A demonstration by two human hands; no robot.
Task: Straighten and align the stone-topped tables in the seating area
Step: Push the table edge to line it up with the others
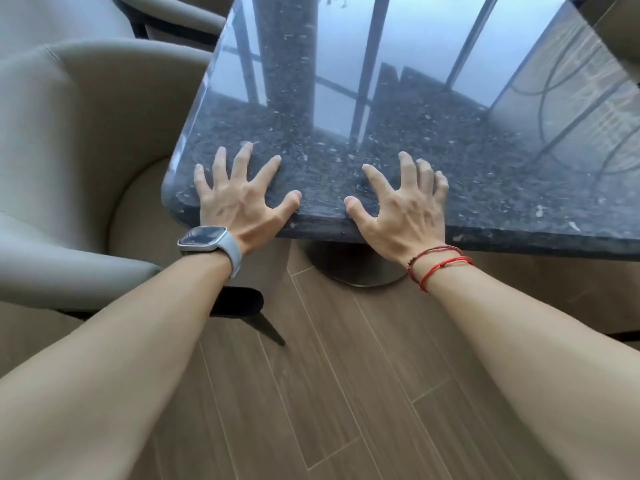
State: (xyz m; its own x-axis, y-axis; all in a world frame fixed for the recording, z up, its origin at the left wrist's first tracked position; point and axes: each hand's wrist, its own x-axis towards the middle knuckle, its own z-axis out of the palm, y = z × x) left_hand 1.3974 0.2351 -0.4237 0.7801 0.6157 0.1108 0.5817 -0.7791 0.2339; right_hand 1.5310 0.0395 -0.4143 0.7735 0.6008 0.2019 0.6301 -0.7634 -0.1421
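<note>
The stone-topped counter (485, 174) is seen from above, filling the far and right part of the view, with its rounded near-left corner turned toward the padded armchair (86, 133) on the left. The corner lies just beside the armchair's seat; whether the two touch cannot be told. The polished top reflects window frames, and nothing is seen standing on it. A round pedestal base (349, 268) is partly visible under the near edge, resting on the wood-plank floor (346, 375).

Both hands are laid on the top at the near edge. The left hand (239, 206), with a watch (204, 239) at the wrist, is spread flat close to the rounded corner, its fingers apart and straight and its thumb lying along the edge. The right hand (405, 209), with a red cord bracelet (440, 263) at the wrist, is set to the right of it, its fingers apart and somewhat arched so that the tips bear on the stone. Nothing is clamped by either hand; the slab is only pressed from above.

The step in hand is judged to be the shifting of this counter into line, with the palms placed for a push or a turn. The near edge appears to run askew to the floor planks, though the wide lens may exaggerate this. For the next move, steady downward pressure would be needed so that the palms do not slip on the polished stone, and the pedestal would have to be slid or pivoted without the corner being driven into the armchair.
</note>
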